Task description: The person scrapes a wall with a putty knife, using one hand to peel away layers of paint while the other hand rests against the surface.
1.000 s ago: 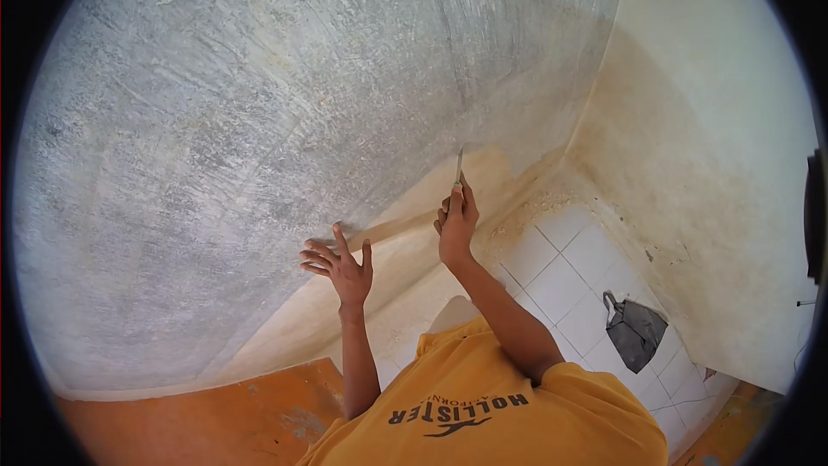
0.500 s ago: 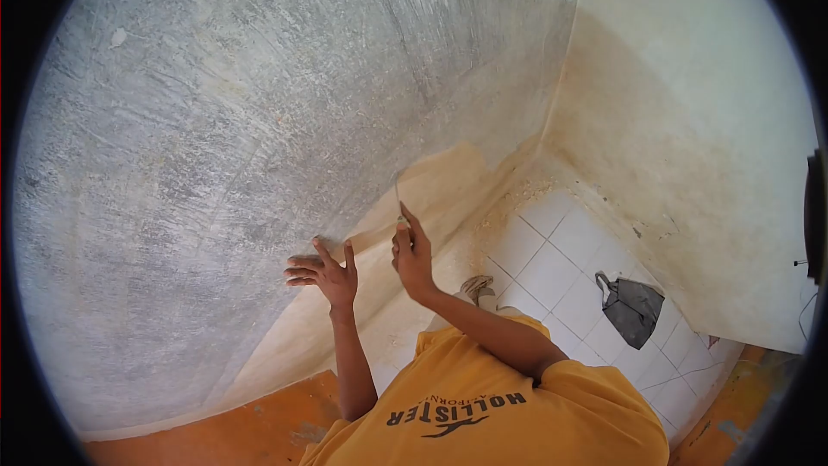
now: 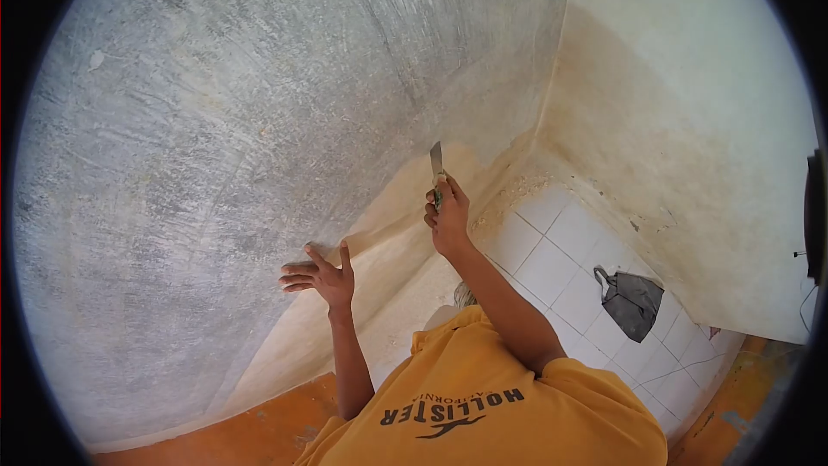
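Observation:
My right hand (image 3: pixel 449 211) is closed round the handle of a scraper (image 3: pixel 436 158), its flat blade pointing up at the wall. The blade tip is right by the upper edge of a cream patch (image 3: pixel 405 198), where the grey, rough layer of the wall (image 3: pixel 259 112) ends. Lower and to the left, my left hand (image 3: pixel 323 279) has its fingers spread against the wall, near the border between grey and cream. Nothing is in that hand.
A second, cream wall (image 3: pixel 681 121) meets the grey one at a corner. White floor tiles (image 3: pixel 552 250) lie below, with crumbs (image 3: pixel 526 190) near the corner. A dark grey bag (image 3: pixel 634 304) rests on the tiles. Orange surface (image 3: pixel 250 423) shows at lower left.
My right hand has moved up and to the right with the scraper, whose blade now shows its flat side. My left hand stays nearly in place.

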`<action>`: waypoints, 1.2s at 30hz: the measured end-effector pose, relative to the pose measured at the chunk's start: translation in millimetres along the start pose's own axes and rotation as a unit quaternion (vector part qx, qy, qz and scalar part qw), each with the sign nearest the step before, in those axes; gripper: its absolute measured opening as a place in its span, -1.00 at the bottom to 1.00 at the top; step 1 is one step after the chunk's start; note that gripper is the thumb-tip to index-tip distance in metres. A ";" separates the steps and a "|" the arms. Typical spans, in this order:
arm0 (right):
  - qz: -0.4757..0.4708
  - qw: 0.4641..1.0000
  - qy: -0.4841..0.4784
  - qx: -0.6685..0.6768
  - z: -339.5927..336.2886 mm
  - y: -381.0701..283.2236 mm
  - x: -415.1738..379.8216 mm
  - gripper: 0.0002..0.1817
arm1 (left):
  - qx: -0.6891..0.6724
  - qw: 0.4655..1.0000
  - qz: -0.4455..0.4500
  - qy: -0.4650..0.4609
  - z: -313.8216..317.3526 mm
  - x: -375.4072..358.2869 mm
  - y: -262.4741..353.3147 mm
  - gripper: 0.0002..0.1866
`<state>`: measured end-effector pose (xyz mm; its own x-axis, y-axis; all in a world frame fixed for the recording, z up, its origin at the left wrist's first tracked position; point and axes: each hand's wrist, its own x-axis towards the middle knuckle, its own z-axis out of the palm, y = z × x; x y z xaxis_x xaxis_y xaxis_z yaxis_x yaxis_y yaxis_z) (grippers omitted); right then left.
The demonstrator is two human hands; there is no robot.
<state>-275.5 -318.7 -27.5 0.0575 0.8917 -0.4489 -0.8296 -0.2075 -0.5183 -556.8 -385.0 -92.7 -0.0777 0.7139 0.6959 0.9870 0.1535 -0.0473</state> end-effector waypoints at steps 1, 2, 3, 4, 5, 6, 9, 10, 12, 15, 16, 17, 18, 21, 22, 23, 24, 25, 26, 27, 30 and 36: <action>-0.004 1.000 0.016 0.002 -0.8 -3.1 6.2 -0.68 | -0.006 1.000 -0.007 0.004 1.8 1.8 2.6 0.16; -0.018 0.999 0.039 -0.010 -4.1 -5.3 18.4 -0.69 | -0.007 1.000 -0.013 0.013 3.7 3.6 5.1 0.17; -0.033 0.997 0.062 -0.022 -10.5 -6.9 35.2 -0.69 | -0.009 1.000 -0.017 0.022 5.4 5.0 8.0 0.18; -0.048 0.995 0.086 -0.036 -16.0 -10.6 49.4 -0.70 | -0.010 0.999 -0.024 0.030 6.8 5.1 11.1 0.19; -0.046 0.993 0.104 -0.029 -22.1 -14.1 62.1 -0.77 | -0.012 0.999 -0.030 0.033 7.3 4.3 13.9 0.20; -0.033 0.995 0.096 -0.018 -24.0 -16.4 61.6 -0.82 | -0.013 0.999 -0.035 0.036 7.5 4.0 15.5 0.21; 0.003 0.997 0.078 0.019 -23.3 -17.2 58.3 -0.84 | -0.012 0.998 -0.041 0.046 8.6 7.8 17.3 0.22; 0.013 0.997 0.078 0.025 -23.0 -19.0 55.6 -0.84 | -0.012 0.998 -0.042 0.046 7.6 7.3 17.4 0.22; 0.021 0.996 0.079 0.028 -27.8 -26.5 62.9 -0.83 | -0.011 0.998 -0.043 0.049 8.5 9.6 17.8 0.22; 0.028 0.996 0.084 0.021 -42.5 -30.1 75.4 -0.85 | -0.016 0.997 -0.055 0.050 13.1 2.3 17.0 0.22; 0.032 0.996 0.080 0.018 -36.7 -31.2 68.2 -0.85 | -0.020 0.997 -0.058 0.052 15.9 3.5 18.1 0.23; 0.035 0.996 0.076 0.015 -31.6 -31.0 61.8 -0.85 | -0.013 0.997 -0.054 0.055 15.9 3.2 18.3 0.23; 0.034 0.996 0.077 0.020 -29.9 -28.7 60.1 -0.85 | -0.006 0.997 -0.049 0.060 14.9 3.2 17.9 0.23; 0.031 0.995 0.087 0.044 -33.1 -31.6 71.7 -0.84 | 0.000 0.997 -0.048 0.068 19.4 5.9 18.7 0.24; 0.036 0.993 0.096 0.059 -42.0 -31.4 86.3 -0.84 | 0.002 0.997 -0.050 0.065 19.0 3.2 18.0 0.24; 0.041 0.991 0.106 0.074 -53.1 -28.4 96.4 -0.84 | -0.004 0.996 -0.058 0.060 20.4 1.6 18.0 0.23; 0.045 0.991 0.102 0.070 -49.4 -30.5 88.0 -0.84 | -0.002 0.997 -0.057 0.061 20.8 0.9 19.1 0.23; 0.049 0.992 0.097 0.067 -37.0 -32.9 71.9 -0.84 | 0.001 0.997 -0.055 0.062 20.8 1.1 19.0 0.23; 0.054 0.992 0.093 0.066 -27.6 -33.0 62.0 -0.84 | 0.005 0.997 -0.051 0.063 20.0 2.0 17.5 0.23; 0.051 0.992 0.091 0.069 -25.3 -31.1 62.0 -0.83 | 0.012 0.997 -0.045 0.064 19.2 3.9 16.4 0.23; 0.045 0.991 0.093 0.081 -32.3 -32.2 71.5 -0.83 | 0.014 0.997 -0.045 0.063 17.6 1.5 18.9 0.22; 0.049 0.994 0.065 0.077 -32.1 -31.9 72.3 -0.82 | 0.009 0.997 -0.041 0.065 20.8 5.2 16.0 0.23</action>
<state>-227.1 -260.5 -66.8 0.0349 0.8089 -0.5870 -0.9091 -0.2183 -0.3547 -544.4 -364.7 -104.7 -0.1380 0.6048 0.7843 0.9752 0.2213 0.0010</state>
